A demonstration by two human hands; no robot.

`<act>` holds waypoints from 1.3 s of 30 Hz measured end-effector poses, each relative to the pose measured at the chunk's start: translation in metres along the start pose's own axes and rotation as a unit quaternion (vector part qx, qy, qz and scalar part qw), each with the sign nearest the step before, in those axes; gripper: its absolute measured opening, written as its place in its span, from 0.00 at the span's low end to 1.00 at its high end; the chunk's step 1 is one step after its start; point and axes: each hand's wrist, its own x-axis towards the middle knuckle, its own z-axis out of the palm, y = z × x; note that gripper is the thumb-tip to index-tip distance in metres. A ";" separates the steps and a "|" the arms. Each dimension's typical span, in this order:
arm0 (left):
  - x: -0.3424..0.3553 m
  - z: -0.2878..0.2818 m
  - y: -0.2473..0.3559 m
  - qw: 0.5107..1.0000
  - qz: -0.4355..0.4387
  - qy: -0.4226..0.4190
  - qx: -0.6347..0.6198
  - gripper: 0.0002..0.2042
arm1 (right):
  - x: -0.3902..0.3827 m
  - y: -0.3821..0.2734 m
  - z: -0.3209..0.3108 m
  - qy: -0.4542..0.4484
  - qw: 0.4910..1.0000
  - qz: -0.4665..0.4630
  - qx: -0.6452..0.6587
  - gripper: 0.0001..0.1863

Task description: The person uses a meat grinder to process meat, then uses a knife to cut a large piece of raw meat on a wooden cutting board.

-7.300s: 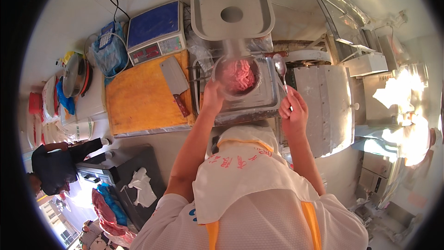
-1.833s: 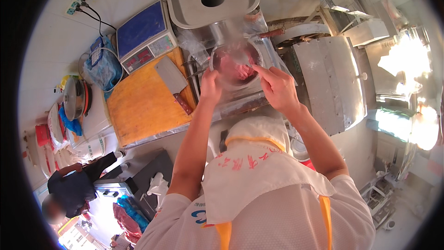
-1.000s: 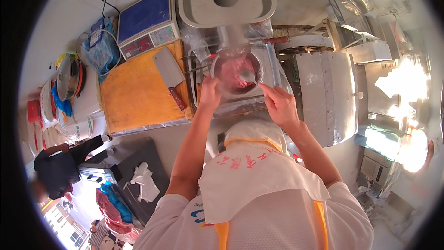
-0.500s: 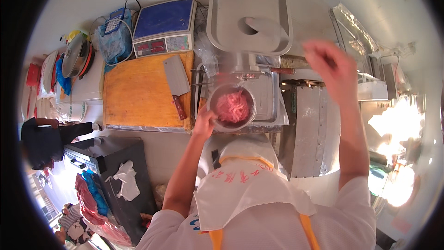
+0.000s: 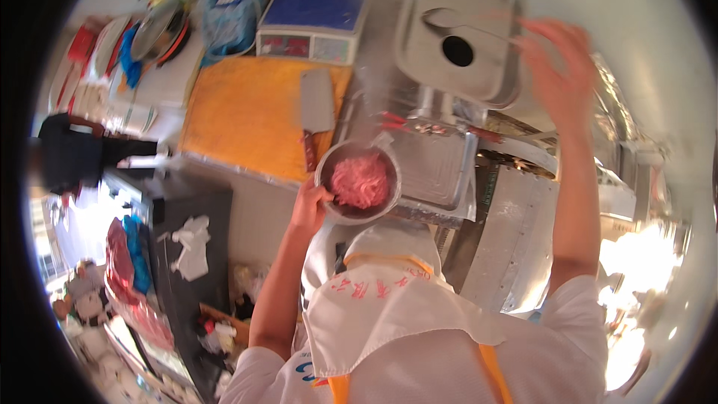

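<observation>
My left hand (image 5: 308, 206) grips the rim of a round metal bowl (image 5: 321, 183), held in front of my apron. Strands of pink minced meat (image 5: 360, 179) lie in it. My right hand (image 5: 561, 56) is raised at the right edge of a metal feed tray (image 5: 419, 60). Its fingers look spread, though blurred by motion, and I see nothing held in them. The tray has a dark round hole (image 5: 458, 51); a faint curved shape beside it could be a reflection or a thin object. Below the tray sits the grinder's metal neck (image 5: 432, 105).
A wooden cutting board (image 5: 239, 112) bears a cleaver (image 5: 317, 101) left of the bowl. Behind it stand a scale (image 5: 314, 7) and a bagged calculator (image 5: 232, 11). A shallow metal tray (image 5: 434, 168) lies under the grinder. A person in dark clothes (image 5: 71, 153) is at far left.
The head view has shifted, so the bench appears farther right and tilted. My right hand has moved up beside the feed tray, its fingers spreading. My left hand still holds the bowl.
</observation>
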 end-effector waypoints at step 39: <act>0.152 0.055 0.035 0.895 -0.286 -0.312 0.141 0.26 | -0.323 0.001 0.225 0.324 0.462 0.575 0.593 0.21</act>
